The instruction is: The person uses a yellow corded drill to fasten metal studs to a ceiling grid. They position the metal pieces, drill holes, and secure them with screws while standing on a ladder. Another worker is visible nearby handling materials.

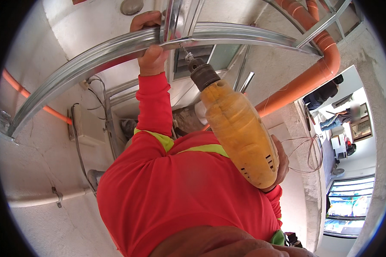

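Observation:
Overhead, my left hand (152,45) grips a galvanized metal channel (103,57), fingers above it and thumb below. Beside the hand an upright metal stud (180,19) meets this channel. My right hand (282,165) is wrapped round the back of a yellow power drill (236,128), its handle mostly hidden behind the body. The drill's black chuck (203,76) points up at the joint. A thin bit (186,52) reaches the channel's underside close to the stud; whether it has entered the metal I cannot tell. Both sleeves are red.
An orange pipe (300,88) runs along the right, with another metal profile (324,25) above it. A looped thin wire (315,154) hangs near the right-hand opening, where two people (326,92) show. Cables (77,145) and a wall box (88,124) are at left.

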A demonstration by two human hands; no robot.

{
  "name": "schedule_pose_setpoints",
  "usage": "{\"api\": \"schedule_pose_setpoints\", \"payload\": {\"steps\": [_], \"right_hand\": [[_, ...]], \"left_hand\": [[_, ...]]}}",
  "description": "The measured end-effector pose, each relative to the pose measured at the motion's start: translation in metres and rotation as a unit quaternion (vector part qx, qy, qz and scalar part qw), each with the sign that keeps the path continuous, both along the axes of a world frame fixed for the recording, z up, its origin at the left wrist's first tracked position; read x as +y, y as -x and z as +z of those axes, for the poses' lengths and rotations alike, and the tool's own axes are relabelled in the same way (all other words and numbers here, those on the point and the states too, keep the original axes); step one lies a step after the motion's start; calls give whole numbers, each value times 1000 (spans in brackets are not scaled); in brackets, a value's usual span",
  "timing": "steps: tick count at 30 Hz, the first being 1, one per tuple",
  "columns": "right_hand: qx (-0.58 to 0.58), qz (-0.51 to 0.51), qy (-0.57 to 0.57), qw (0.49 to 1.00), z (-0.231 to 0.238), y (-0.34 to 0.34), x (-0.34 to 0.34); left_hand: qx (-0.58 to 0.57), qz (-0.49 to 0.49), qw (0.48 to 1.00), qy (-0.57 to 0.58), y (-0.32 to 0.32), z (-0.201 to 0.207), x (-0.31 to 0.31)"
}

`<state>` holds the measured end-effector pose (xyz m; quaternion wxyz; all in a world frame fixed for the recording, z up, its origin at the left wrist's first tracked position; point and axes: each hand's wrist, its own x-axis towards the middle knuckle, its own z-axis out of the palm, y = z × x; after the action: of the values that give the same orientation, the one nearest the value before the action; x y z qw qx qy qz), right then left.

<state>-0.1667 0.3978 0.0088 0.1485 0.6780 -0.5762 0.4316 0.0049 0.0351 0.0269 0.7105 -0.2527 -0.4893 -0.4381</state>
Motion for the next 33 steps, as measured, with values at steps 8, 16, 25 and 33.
{"api": "schedule_pose_setpoints", "payload": {"steps": [8, 16, 25, 33], "right_hand": [[71, -33, 49, 996, 13, -9, -2], [98, -37, 33, 994, 14, -10, -1], [119, -28, 42, 992, 21, -14, -2], [116, -5, 39, 992, 25, -17, -3]], "left_hand": [[-46, 67, 996, 44, -8, -5, -21], [-27, 65, 996, 49, -7, -5, -24], [-37, 72, 995, 54, -8, -6, -24], [-58, 48, 994, 79, -10, -7, -23]]}}
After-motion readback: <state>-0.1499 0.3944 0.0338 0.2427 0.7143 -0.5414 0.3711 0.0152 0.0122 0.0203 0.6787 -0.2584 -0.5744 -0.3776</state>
